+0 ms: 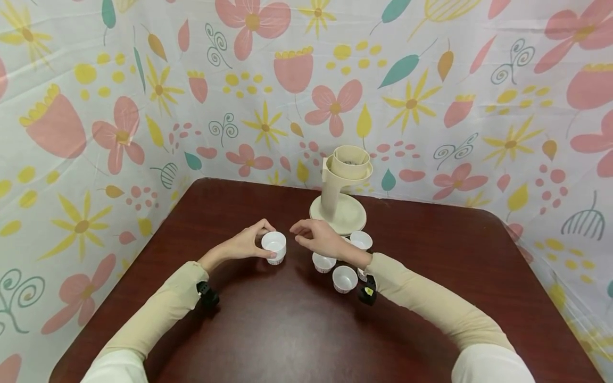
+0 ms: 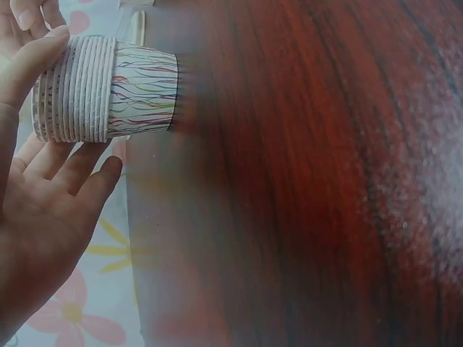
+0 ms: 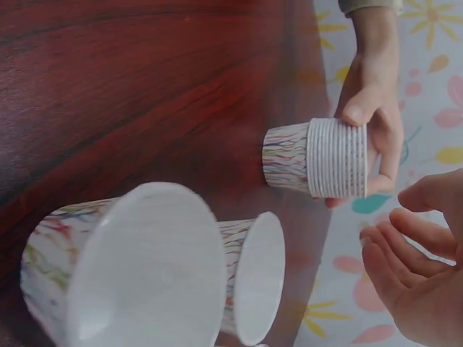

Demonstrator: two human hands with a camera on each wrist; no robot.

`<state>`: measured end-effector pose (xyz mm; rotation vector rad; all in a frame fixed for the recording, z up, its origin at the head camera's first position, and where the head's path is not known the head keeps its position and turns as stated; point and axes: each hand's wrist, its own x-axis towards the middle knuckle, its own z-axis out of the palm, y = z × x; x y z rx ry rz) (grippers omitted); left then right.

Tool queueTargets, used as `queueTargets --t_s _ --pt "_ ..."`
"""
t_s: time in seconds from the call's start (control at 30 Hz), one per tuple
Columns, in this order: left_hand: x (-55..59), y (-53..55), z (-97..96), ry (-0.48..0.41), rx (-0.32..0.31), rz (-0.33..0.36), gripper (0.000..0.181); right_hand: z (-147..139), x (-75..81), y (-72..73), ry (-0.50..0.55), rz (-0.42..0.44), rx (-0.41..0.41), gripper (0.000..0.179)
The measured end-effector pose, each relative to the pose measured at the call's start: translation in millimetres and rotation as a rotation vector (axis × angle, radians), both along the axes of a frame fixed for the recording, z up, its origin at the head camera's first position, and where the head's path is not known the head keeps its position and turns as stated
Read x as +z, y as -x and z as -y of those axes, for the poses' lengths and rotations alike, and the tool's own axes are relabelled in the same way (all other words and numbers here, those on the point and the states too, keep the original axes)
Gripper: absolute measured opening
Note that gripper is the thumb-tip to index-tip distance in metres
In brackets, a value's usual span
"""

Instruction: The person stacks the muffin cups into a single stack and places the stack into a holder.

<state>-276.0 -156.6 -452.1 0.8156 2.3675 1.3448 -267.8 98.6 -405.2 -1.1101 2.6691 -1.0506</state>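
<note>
My left hand grips a stack of nested white paper cups between thumb and fingers, the mouth facing up. In the left wrist view, the stack has many close rims and a streaked multicolour pattern on the lowest cup's side. My right hand is to the right of the stack, apart from it, fingers loosely bent with nothing between them. The right wrist view has these fingers near the rim end of the stack. Below the right wrist are single paper cups, partly hidden by the arm.
Behind the right hand stands a cream dispenser-like stand with a round base and a cylindrical top holder. More single cups are around its front. The dark wooden table meets a flower-patterned curtain at the back and left.
</note>
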Motion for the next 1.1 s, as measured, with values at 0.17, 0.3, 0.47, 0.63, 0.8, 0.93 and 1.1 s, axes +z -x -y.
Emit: queueTargets --t_s 0.17,0.3,0.47,0.63,0.8,0.93,1.1 --pt "-1.2 1.3 -0.2 -0.009 0.004 -0.008 0.054 -8.2 -3.2 2.4 0.035 0.013 -0.038 0.024" --pt "-0.8 1.1 0.1 -0.005 0.012 -0.021 0.056 -15.1 -2.7 5.7 0.035 0.031 -0.057 0.026" --pt "-1.5 1.0 0.5 0.001 0.010 -0.020 0.058 -23.9 -0.5 6.9 0.019 0.024 -0.058 0.027" --pt "-0.5 0.2 0.1 0.007 -0.002 -0.005 0.058 -33.0 -1.8 4.3 0.005 -0.005 -0.028 0.027" --pt "17.6 -10.6 -3.2 -0.008 -0.013 -0.004 0.054 -42.2 -7.0 5.1 -0.040 0.015 -0.024 0.035" --pt "25.1 -15.5 -4.3 -0.019 -0.015 -0.013 0.053 -47.8 -8.1 3.2 -0.108 0.062 -0.037 0.046" --pt "23.5 -16.2 -4.5 -0.013 -0.016 -0.011 0.054 -52.5 -8.4 -2.4 -0.171 0.069 -0.033 0.053"
